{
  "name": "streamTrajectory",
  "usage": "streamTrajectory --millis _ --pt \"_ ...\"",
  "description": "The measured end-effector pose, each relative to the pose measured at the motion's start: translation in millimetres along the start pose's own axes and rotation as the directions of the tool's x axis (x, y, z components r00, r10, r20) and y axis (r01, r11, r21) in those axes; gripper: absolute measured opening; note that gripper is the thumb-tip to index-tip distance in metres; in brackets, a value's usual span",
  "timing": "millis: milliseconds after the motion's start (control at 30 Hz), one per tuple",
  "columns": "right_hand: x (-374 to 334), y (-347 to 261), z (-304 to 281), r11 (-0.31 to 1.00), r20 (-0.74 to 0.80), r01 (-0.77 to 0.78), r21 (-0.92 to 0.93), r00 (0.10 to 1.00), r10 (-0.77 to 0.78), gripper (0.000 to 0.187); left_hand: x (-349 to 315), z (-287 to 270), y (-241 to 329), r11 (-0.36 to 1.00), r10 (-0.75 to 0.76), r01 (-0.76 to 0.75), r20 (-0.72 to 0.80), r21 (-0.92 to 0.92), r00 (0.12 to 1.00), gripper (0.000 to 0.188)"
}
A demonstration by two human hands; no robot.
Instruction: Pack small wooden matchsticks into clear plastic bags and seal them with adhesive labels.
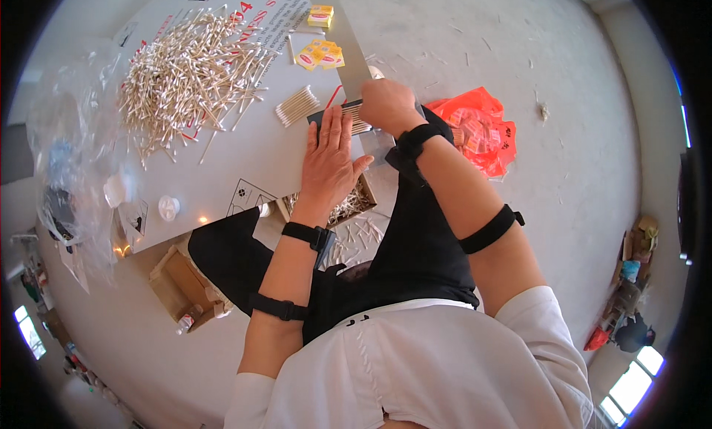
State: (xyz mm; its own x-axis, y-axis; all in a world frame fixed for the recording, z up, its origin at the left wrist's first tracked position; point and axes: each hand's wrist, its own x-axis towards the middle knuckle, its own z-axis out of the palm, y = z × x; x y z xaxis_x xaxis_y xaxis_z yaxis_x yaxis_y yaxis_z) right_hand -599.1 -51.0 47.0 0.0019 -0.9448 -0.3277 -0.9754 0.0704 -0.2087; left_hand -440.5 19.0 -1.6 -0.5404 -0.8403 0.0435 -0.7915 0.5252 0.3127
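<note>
My left hand (pixel 326 162) lies with straight fingers and thumb apart over a dark flat holder (pixel 314 120) at the table's right edge. Between my hands, a row of cotton swabs (pixel 357 119) shows on this holder. At its right end my right hand (pixel 389 105) is closed, knuckles up. What its fingers grip is hidden beneath them. A neat row of cotton swabs (pixel 298 106) rests just left of the holder, apart from it. Farther left a large loose pile of cotton swabs (pixel 193 73) covers the table.
Yellow printed cards (pixel 320 54) and a small yellow box (pixel 320 16) lie at the far table edge. A red plastic bag (pixel 482 154) sits right of my knee. An open box of swabs (pixel 363 200) stands below the table edge. Clear plastic (pixel 67 162) hangs at left.
</note>
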Motion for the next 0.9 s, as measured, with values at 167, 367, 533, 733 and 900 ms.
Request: streamTrajectory --millis 167,367,533,733,900 --pt "-0.1 7.2 -6.2 0.988 0.033 -0.117 0.102 0.993 0.114 0.029 0.7 2.1 -2.5 0.998 0.056 -0.055 -0.04 0.022 0.998 0.081" --pt "-0.6 7.7 -5.8 0.987 0.034 -0.11 0.113 0.994 0.107 0.031 7.8 3.7 2.1 0.999 0.045 -0.046 -0.038 -0.026 0.998 0.081" --pt "1.1 9.4 -1.4 0.987 -0.002 -0.086 0.138 0.996 0.088 0.032 13.4 6.3 7.8 0.999 0.029 -0.03 -0.03 -0.027 0.999 0.083" --pt "-3.3 21.7 14.3 0.977 -0.119 -0.032 0.211 0.991 0.058 0.028 16.7 13.6 14.3 0.998 0.048 -0.05 -0.088 -0.024 0.995 0.085" --pt "-40.5 61.2 75.3 0.627 -0.613 0.179 0.758 0.524 0.591 0.031 19.5 13.3 19.5 0.998 0.056 -0.056 -0.066 -0.009 0.996 0.085"
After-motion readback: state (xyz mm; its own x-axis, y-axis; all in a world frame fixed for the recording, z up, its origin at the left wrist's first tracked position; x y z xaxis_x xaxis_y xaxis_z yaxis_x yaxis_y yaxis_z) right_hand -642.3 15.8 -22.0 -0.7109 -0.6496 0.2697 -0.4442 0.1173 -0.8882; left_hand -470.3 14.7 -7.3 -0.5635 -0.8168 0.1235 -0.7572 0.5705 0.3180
